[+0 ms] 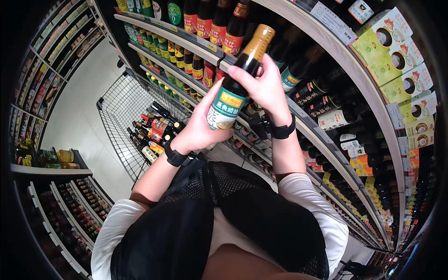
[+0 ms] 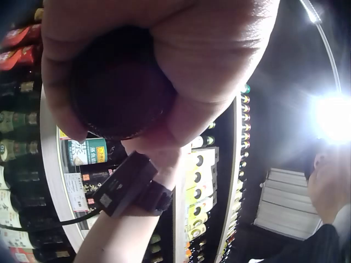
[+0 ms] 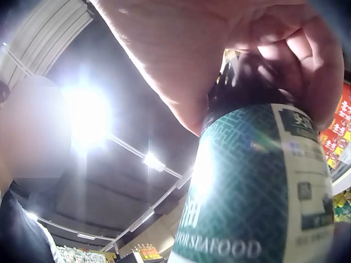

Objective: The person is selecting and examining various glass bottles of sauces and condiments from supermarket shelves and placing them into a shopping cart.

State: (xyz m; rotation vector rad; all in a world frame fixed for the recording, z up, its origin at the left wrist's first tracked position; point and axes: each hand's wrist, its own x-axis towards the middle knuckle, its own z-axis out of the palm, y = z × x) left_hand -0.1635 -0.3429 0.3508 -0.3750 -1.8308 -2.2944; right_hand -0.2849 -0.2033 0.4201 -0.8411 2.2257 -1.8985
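A dark bottle with a gold cap and a teal label (image 1: 227, 105) is held tilted in front of the chest, its cap toward the upper right. The left hand (image 1: 199, 126) grips its lower part, thumb across the label's bottom edge. Higher up, the right hand (image 1: 266, 88) curls round the shoulder below the cap. The left wrist view shows the bottle's dark round base (image 2: 123, 82) inside the left hand (image 2: 159, 49). In the right wrist view the teal label (image 3: 247, 164) faces the camera, with the right hand (image 3: 279, 33) wrapped above it.
A wire cart (image 1: 116, 116) holding several bottles (image 1: 156, 128) stands at the left on the tiled floor. Shelves of bottles (image 1: 205, 28) run behind and to the right of the hands, with green and white boxes (image 1: 392, 56) at upper right.
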